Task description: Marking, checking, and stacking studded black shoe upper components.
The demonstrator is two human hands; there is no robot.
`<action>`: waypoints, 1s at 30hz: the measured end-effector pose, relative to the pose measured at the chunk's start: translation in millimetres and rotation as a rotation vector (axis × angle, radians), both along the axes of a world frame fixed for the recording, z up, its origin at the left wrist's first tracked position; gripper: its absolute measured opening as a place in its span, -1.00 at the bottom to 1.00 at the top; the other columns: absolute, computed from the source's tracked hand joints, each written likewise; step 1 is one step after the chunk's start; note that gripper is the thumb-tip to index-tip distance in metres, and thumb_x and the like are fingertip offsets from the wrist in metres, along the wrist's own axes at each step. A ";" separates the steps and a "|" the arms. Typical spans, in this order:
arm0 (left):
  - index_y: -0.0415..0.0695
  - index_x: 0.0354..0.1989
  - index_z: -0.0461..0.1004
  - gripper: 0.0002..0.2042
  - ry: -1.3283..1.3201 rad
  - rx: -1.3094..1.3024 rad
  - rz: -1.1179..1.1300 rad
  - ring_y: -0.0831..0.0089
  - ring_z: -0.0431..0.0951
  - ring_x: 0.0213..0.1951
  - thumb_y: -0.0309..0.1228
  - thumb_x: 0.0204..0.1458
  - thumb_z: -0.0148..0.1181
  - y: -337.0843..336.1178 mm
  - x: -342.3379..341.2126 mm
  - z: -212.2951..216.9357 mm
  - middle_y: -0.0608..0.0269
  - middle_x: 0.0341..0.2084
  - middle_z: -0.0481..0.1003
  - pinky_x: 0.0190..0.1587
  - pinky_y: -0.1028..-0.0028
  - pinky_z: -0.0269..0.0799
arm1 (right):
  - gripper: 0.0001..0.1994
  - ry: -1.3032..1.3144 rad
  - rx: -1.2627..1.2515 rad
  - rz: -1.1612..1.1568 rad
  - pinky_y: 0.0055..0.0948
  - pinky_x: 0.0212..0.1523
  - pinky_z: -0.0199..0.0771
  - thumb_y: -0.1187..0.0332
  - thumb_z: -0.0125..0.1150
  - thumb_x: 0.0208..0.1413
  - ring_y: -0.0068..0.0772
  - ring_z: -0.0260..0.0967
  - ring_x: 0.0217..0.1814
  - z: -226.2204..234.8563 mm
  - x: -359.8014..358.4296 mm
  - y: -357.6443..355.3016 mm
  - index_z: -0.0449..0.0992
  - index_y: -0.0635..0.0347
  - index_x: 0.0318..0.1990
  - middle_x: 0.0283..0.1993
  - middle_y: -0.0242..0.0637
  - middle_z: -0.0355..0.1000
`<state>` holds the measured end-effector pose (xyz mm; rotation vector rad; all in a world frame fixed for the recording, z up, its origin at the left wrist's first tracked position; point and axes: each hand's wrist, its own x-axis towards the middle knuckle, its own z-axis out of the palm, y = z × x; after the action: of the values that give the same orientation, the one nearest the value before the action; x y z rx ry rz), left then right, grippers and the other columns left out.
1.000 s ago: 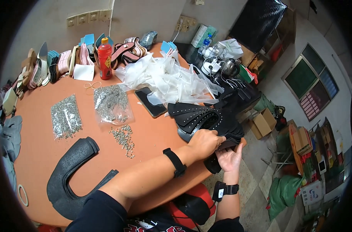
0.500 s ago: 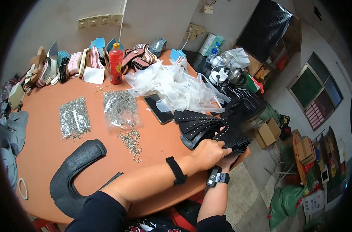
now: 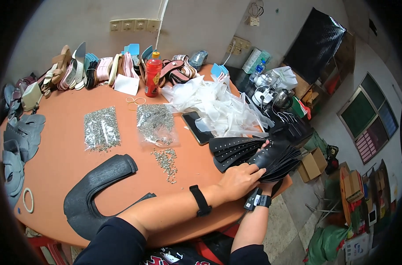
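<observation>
At the table's right edge is a fanned stack of black leather-like strips (image 3: 278, 154) with rows of small metal studs. My left hand (image 3: 239, 182) reaches across from the left, its fingers closed on the near edge of the stack. My right hand (image 3: 268, 187) is mostly hidden under the strips and grips them from below; a fingertip shows between them. More studded strips (image 3: 234, 148) spread out to the left of my hands. Loose metal studs (image 3: 166, 164) lie in a small heap on the orange table (image 3: 196, 176), below a clear bag of studs (image 3: 156, 126).
A second stud bag (image 3: 102, 129) and a curved stack of plain black strips (image 3: 84, 198) lie left. Behind are a phone (image 3: 197, 128), a pile of white translucent sheets (image 3: 214, 106), a red bottle (image 3: 153, 76) and sandal parts (image 3: 104, 70). Grey straps (image 3: 24, 141) line the left edge.
The view has turned slightly, so the table appears shifted to the right. My left fingers now lie along the near edge of the strips, and the held strips are fanned differently.
</observation>
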<state>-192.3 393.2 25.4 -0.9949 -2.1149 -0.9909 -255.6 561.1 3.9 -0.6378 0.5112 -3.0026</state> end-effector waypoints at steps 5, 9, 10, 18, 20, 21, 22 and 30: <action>-0.11 0.01 0.46 -0.55 -0.089 0.096 0.007 0.20 0.46 -0.22 -0.23 -0.08 0.29 -27.2 6.7 4.4 0.15 -0.27 0.45 -0.21 0.30 0.43 | -0.47 0.081 0.114 0.005 -0.07 0.45 -0.17 0.08 -0.35 0.34 -0.09 -0.05 0.43 12.7 -7.7 -20.2 0.05 0.26 0.32 0.33 -0.07 0.10; -0.22 -0.02 0.49 -0.57 -0.307 0.375 -0.044 0.19 0.47 -0.21 -0.17 0.03 0.23 -53.7 -3.8 20.3 0.04 -0.30 0.46 -0.14 0.35 0.38 | -0.49 0.171 0.141 0.115 -0.09 0.42 -0.04 0.11 -0.27 0.32 -0.18 0.17 0.30 25.6 -22.0 -22.1 0.13 0.29 0.27 0.24 -0.05 0.22; -0.23 -0.02 0.48 -0.59 -0.391 0.450 -0.048 0.23 0.48 -0.22 -0.18 0.06 0.20 -63.6 -9.2 27.3 0.04 -0.31 0.46 -0.14 0.38 0.38 | -0.49 0.174 0.143 0.127 -0.09 0.42 -0.04 0.11 -0.27 0.32 -0.18 0.17 0.30 36.4 -17.7 -30.5 0.13 0.29 0.27 0.24 -0.05 0.22; -0.26 -0.11 0.50 -0.46 -0.948 0.638 -0.242 0.61 0.38 -0.41 0.04 0.24 -0.14 -134.2 -34.2 64.6 0.34 -0.46 0.44 -0.34 0.58 0.32 | -0.41 0.062 0.283 0.289 -0.11 0.26 0.31 0.08 -0.10 0.27 -0.09 0.30 0.13 99.0 -3.1 -104.3 0.07 0.44 0.23 0.08 0.03 0.28; -0.17 -0.26 0.49 -0.41 -1.041 0.794 -0.293 0.66 0.27 -0.50 0.18 0.19 -0.21 -144.2 -26.4 74.3 0.45 -0.52 0.35 -0.42 0.62 0.23 | -0.37 0.125 0.263 0.728 -0.14 0.22 0.35 0.03 -0.03 0.23 -0.08 0.27 0.15 111.2 -1.1 -124.0 0.09 0.42 0.23 0.10 0.00 0.27; -0.13 -0.36 0.44 -0.39 -1.124 0.788 -0.344 0.67 0.24 -0.51 0.23 0.15 -0.23 -152.0 -19.7 84.4 0.49 -0.54 0.31 -0.42 0.62 0.22 | -0.26 0.224 0.231 0.818 -0.21 0.26 0.26 -0.12 -0.06 0.20 -0.15 0.19 0.25 109.1 -3.1 -132.1 0.05 0.35 0.29 0.21 -0.07 0.21; -0.09 -0.46 0.40 -0.38 -1.211 0.787 -0.382 0.67 0.22 -0.53 0.29 0.12 -0.26 -161.7 -11.3 90.1 0.53 -0.56 0.27 -0.43 0.62 0.21 | -0.26 0.227 0.226 0.854 -0.21 0.26 0.26 -0.12 -0.06 0.20 -0.15 0.19 0.25 113.8 0.4 -148.8 0.05 0.35 0.29 0.21 -0.07 0.21; 0.15 -0.39 0.26 -0.40 -0.985 1.272 -0.316 0.74 0.17 -0.72 0.47 -0.18 -0.09 -232.4 77.9 115.2 0.61 -0.77 0.28 -0.55 0.76 0.04 | -0.24 0.224 0.313 1.377 -0.23 0.27 0.23 -0.15 -0.08 0.19 -0.18 0.17 0.27 110.1 18.1 -257.0 0.03 0.34 0.30 0.23 -0.08 0.20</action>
<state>-114.4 160.8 140.6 -0.1093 -1.2746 -2.8408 -237.5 304.0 113.9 -0.8133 0.3080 -1.5430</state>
